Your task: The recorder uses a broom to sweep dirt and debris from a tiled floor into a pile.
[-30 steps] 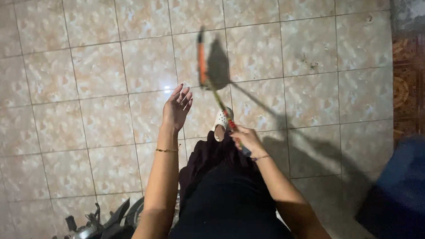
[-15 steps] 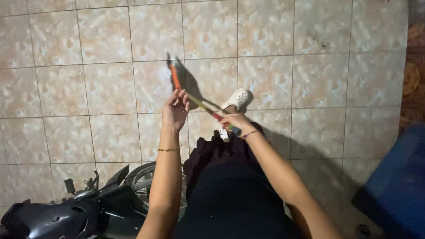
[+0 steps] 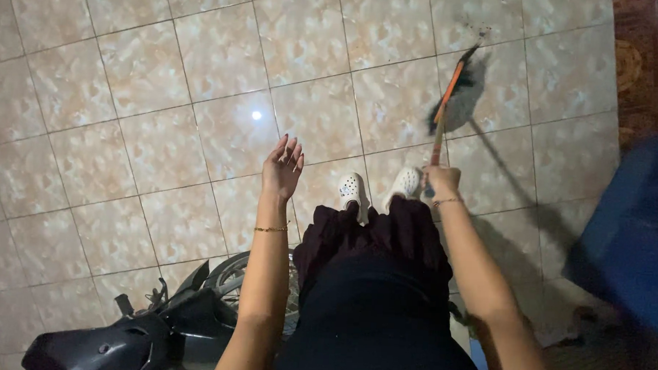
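My right hand (image 3: 441, 181) grips the lower end of a racket (image 3: 446, 99) with an orange frame, which points up and away over the tiled floor (image 3: 164, 92) and casts a dark shadow to its right. My left hand (image 3: 282, 169) is raised in front of me with fingers spread, holding nothing; a thin gold bracelet sits on that wrist. Below my hands are my two white clogs (image 3: 376, 188) and my dark skirt.
A black motorbike (image 3: 141, 332) with its front wheel stands at the lower left, close to my left arm. A blue object (image 3: 626, 232) fills the right edge. Patterned dark tiles (image 3: 643, 57) border the beige floor at the upper right.
The racket swung from my left front over to the right, and my left hand came off it and opened. My feet came together.
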